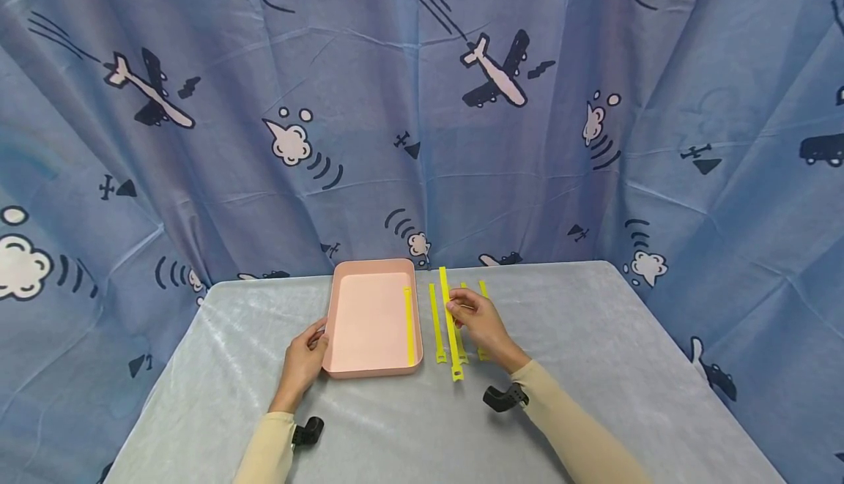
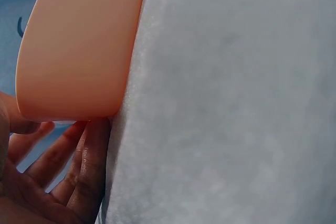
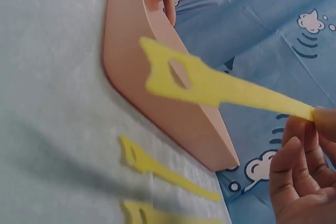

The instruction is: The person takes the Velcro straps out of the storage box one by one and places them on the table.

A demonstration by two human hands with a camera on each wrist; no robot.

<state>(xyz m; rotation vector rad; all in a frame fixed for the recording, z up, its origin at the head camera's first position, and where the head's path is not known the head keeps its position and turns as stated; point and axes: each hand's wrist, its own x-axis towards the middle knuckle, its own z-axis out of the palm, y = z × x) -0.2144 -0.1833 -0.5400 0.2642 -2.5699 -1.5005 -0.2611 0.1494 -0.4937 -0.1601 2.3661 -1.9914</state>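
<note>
In the head view, my left hand (image 1: pixel 303 363) rests its fingers against the left side of a shallow pink tray (image 1: pixel 365 323). The left wrist view shows those fingers (image 2: pixel 90 166) fairly straight at the tray's end wall. My right hand (image 1: pixel 479 319) pinches a yellow hook-and-loop cable tie (image 1: pixel 452 345) between thumb and fingertips, raised over the table to the right of the tray. Its slotted end (image 3: pixel 173 77) points away from the hand in the right wrist view. Another yellow cable tie (image 1: pixel 409 330) lies inside the tray, along its right side.
Several more yellow cable ties lie on the pale cloth-covered table (image 1: pixel 389 433), among them one cable tie (image 1: pixel 437 326) beside the tray and another (image 1: pixel 483 291) farther right. A patterned blue curtain (image 1: pixel 369 198) hangs behind the table. Each wrist carries a black camera (image 1: pixel 308 431).
</note>
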